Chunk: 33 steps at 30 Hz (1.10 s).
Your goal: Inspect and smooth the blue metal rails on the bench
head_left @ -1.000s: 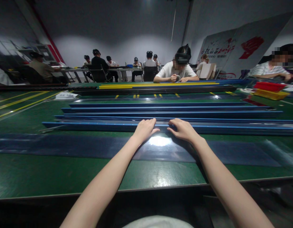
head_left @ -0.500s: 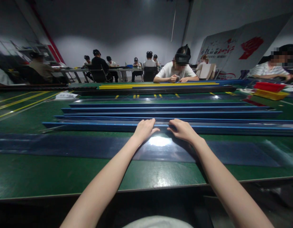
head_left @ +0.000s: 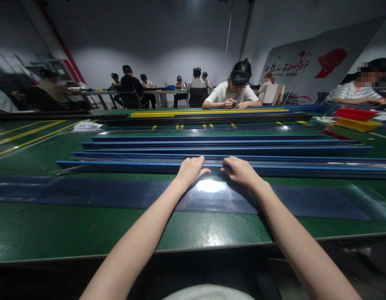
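Note:
A long blue channel profile (head_left: 130, 167) lies across the table in front of me. My left hand (head_left: 189, 170) is closed over its near wall, fingers curled over the top edge and thumb along the front side. A short way to the right, my right hand (head_left: 240, 170) grips the same wall, with its fingertips hidden inside the channel. Something clear and shiny seems to run along the channel's inside; I cannot make out what. Between the channel and me lies a flat, see-through bluish plastic strip (head_left: 118, 193), passing under my forearms.
More blue profiles (head_left: 143, 146) lie behind the channel. Farther back are yellow strips (head_left: 211, 111), a black profile (head_left: 211, 119) and a white packet (head_left: 87, 126). Red (head_left: 354, 113) and yellow trays (head_left: 357, 124) stand at right. A co-worker (head_left: 232, 91) sits opposite. The green table's (head_left: 86, 233) edge is near me.

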{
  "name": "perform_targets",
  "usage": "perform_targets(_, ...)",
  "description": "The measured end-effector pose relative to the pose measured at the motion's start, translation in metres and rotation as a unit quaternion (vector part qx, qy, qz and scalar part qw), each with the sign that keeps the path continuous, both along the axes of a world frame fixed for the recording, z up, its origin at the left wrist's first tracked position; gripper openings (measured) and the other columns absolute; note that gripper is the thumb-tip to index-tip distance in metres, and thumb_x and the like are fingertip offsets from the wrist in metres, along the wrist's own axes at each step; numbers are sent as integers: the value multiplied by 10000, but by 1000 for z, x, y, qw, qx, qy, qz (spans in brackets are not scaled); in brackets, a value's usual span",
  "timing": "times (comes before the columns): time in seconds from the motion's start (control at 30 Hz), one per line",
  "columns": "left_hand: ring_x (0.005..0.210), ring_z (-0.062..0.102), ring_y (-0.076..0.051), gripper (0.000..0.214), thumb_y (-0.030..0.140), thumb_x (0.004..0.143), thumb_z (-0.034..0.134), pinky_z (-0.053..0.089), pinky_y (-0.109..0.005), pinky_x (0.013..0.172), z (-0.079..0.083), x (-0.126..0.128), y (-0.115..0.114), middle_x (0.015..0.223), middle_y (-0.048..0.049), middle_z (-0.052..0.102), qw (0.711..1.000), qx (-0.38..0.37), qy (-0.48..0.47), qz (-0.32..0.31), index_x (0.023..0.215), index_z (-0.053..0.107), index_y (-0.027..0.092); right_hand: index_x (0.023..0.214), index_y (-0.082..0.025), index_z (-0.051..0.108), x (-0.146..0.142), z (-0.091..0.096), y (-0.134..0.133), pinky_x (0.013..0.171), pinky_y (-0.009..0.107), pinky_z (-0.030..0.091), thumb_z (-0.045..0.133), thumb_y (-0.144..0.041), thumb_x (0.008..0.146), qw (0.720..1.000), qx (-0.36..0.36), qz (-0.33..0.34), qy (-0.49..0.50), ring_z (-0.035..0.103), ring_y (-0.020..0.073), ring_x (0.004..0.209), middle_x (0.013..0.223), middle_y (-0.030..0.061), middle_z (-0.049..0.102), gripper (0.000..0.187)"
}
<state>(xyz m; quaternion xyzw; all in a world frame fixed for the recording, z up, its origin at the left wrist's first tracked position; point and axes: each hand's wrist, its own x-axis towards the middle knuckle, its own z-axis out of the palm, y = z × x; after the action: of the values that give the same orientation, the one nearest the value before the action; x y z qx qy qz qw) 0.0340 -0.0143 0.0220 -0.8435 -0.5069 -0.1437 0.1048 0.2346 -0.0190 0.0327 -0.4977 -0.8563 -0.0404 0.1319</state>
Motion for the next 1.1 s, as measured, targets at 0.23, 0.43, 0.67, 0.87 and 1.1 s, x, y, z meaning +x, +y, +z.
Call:
perform_targets(0.23,849,611,-222,345,495,813,512,404,-290,704,1,-1,0,886,-83,657,1000,2,3,0,893,510,159,882,-178,572,0,0,0,660,246,351,456,-282,836,1000,-2,-4,-4,553,182,809,874,79,609,163)
perform_targets(0.43,854,609,-224,352,503,813,506,403,-291,707,1,0,0,885,-86,658,1000,2,3,2,900,517,162,881,-178,570,0,0,0,656,247,347,456,-274,836,1000,-1,-4,-12,554,182,810,872,78,609,155)
perform_targets(0.67,849,606,-227,376,529,812,487,396,-293,696,0,0,0,859,-85,655,1000,19,10,6,908,523,167,875,-187,568,-1,1,0,644,245,341,457,-290,837,1000,-3,-15,-16,556,180,805,867,72,612,156)
perform_targets(0.87,844,607,-220,378,526,818,481,387,-289,690,-2,-1,0,861,-79,659,1000,26,12,6,919,522,164,869,-185,563,-1,1,-1,637,241,338,460,-290,837,1000,4,-13,-15,561,179,810,881,74,615,150)
perform_targets(1.1,846,607,-224,376,518,822,482,382,-291,689,-2,-1,-1,861,-82,660,1000,25,14,5,928,519,160,872,-183,564,-1,1,-2,637,247,342,457,-292,838,1000,5,-8,-13,566,185,814,886,75,615,156)
